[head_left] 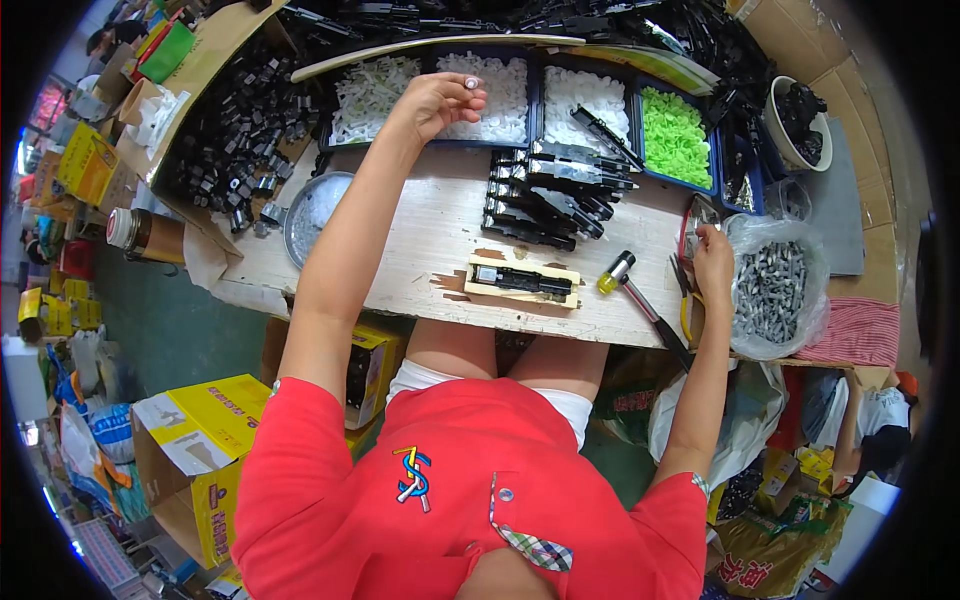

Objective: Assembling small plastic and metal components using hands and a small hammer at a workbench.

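My left hand (437,106) is raised over the bin of clear white plastic parts (497,75). Its fingertips pinch a small round white piece (471,83). At the right, my right hand (714,262) reaches to a small red-edged tray (690,222), fingers bent together at its near end; what they hold is too small to make out. In front of me a pale wooden jig (484,291) cradles a black slotted plastic part (535,283). A mallet (614,272) with a yellow end lies right of the jig, beside yellow-handled pliers (687,312).
Black assemblies (550,195) are stacked mid-table. Behind them stand bins of white pieces (585,100) and green pieces (675,135). A round metal dish (300,222) and heaped black parts (240,140) lie left. A bag of grey metal parts (770,290) sits near my right wrist.
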`<state>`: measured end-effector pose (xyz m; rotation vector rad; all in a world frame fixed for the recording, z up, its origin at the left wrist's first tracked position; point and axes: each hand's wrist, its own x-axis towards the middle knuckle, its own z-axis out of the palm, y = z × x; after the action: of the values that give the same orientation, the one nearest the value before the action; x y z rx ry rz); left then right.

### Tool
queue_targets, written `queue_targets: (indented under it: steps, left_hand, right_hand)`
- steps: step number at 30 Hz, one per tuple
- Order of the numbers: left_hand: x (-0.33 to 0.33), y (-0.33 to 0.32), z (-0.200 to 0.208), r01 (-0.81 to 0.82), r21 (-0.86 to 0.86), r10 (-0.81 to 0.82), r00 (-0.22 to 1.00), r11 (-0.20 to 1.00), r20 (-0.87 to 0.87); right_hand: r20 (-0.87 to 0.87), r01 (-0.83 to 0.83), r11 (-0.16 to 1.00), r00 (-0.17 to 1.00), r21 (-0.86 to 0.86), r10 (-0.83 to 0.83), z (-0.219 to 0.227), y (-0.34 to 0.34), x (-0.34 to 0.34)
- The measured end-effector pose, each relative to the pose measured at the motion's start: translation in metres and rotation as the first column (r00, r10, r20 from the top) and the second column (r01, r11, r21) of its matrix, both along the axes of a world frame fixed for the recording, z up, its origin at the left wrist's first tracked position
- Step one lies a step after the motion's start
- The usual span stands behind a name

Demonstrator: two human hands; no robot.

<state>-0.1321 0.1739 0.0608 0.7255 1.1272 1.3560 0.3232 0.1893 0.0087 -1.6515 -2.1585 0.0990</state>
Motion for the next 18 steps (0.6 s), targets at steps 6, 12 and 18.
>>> queue_targets:
  steps: [6,12,18]
  left_hand:
    - [0.012,-0.020,0.004,-0.075,0.053,0.062,0.976,0.996,0.209]
    - [0.053,-0.090,0.014,0.019,0.097,-0.039,0.978,0.995,0.206]
    - [0.110,-0.168,-0.013,0.154,0.043,-0.157,0.982,0.987,0.103]
  right_hand:
    - [-0.315,0.043,0.995,0.947,-0.094,-0.071,0.008,-0.013,-0.006]
    - [-0.858,-0.316,0.903,0.505,-0.291,-0.099,0.047,-0.069,-0.070]
    - [-0.937,-0.655,0.689,0.333,-0.311,-0.107,0.051,-0.125,-0.144]
